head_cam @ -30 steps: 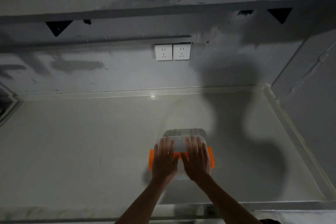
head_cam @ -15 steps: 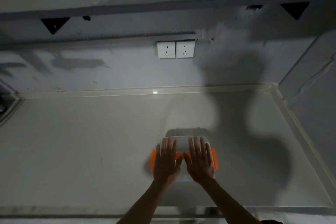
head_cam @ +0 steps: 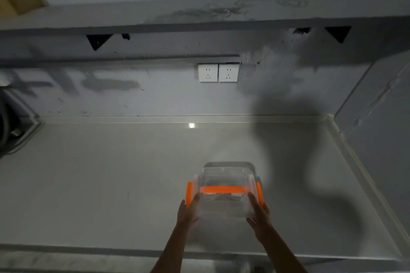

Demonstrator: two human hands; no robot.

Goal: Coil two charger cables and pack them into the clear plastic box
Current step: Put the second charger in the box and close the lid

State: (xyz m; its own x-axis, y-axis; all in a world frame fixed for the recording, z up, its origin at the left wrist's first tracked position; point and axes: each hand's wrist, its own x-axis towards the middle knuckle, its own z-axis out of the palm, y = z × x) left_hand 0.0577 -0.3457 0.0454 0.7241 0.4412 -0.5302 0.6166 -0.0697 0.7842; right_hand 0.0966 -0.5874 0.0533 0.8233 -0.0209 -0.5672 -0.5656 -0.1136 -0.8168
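1. Grey countertop [head_cam: 111, 184] in dim light, backed by a grey wall [head_cam: 155, 95] carrying two white sockets [head_cam: 218, 72]; shelf [head_cam: 199, 15] overhead
2. Clear plastic box [head_cam: 224, 190] standing on the counter near the front edge, orange latches at both sides, orange handle [head_cam: 223, 189] lying across the lid
3. Pale cable coils [head_cam: 220, 197] faintly visible through the lid, inside the box; count not readable
4. Change over the last second: both palms lay flat on the lid, now off it and down at the sides
5. Left hand [head_cam: 188, 208] against the left wall by the latch, fingers extended; blurred, so cannot tell if anything is pinched
6. Right hand [head_cam: 258, 210] against the right wall, fingers straight, holding nothing
7. Judgement: lid pressed home, packing near complete; latches probably next
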